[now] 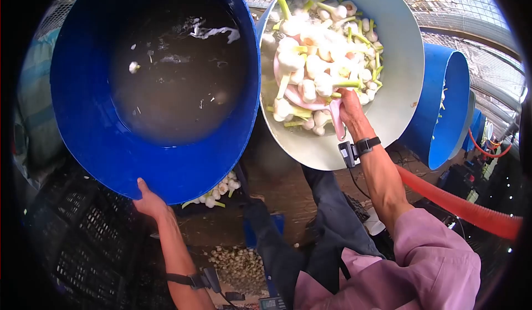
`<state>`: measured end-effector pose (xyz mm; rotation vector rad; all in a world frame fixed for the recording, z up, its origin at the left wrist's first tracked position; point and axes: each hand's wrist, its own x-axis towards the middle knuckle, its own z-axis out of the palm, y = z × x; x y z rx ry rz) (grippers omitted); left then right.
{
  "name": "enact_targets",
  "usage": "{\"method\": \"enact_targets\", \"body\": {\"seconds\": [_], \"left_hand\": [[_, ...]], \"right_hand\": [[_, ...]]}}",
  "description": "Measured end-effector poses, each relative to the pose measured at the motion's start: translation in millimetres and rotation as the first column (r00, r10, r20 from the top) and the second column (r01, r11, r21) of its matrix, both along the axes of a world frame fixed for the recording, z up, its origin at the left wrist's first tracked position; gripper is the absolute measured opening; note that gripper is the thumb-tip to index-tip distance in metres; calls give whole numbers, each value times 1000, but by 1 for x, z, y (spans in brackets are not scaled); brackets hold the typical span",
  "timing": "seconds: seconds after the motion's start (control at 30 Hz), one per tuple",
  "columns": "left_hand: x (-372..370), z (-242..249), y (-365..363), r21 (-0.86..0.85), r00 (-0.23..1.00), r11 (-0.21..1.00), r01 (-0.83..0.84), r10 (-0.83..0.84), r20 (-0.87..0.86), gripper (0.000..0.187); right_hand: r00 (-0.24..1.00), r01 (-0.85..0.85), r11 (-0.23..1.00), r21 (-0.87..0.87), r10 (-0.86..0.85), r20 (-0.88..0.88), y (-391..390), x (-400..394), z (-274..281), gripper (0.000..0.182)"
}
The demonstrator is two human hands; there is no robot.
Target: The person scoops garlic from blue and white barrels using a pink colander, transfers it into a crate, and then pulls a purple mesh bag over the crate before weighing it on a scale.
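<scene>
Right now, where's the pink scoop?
In the head view, the pink scoop sits right of centre inside the pale tub, among the garlic bulbs, with the right hand on its handle.

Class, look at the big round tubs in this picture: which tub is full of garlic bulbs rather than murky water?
The pale tub on the right, where the right hand reaches in among the garlic bulbs. The blue tub, gripped by the left hand, holds only murky water.
</scene>
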<state>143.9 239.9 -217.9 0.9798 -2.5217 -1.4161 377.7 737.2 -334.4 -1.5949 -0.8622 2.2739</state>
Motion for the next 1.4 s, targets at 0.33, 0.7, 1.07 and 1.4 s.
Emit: {"method": "enact_targets", "body": {"seconds": [0.33, 0.7, 1.07, 1.4], "left_hand": [[-2, -18, -13, -63, 990, 998, 23, -32, -139, 28], [179, -3, -15, 711, 965, 653, -261, 186, 183, 94], [390, -112, -82, 498, 681, 469, -729, 423, 598, 96], [370, -108, -120, 534, 753, 577, -618, 239, 613, 67]], "right_hand": [[994, -86, 996, 39, 88, -60, -40, 21, 106, 35], [763, -638, 770, -2, 632, -134, -115, 85, 199, 47], [575, -818, 402, 413, 537, 617, -432, 51, 25, 59], [580, -783, 342, 519, 704, 410, -477, 58, 16, 65]]}}
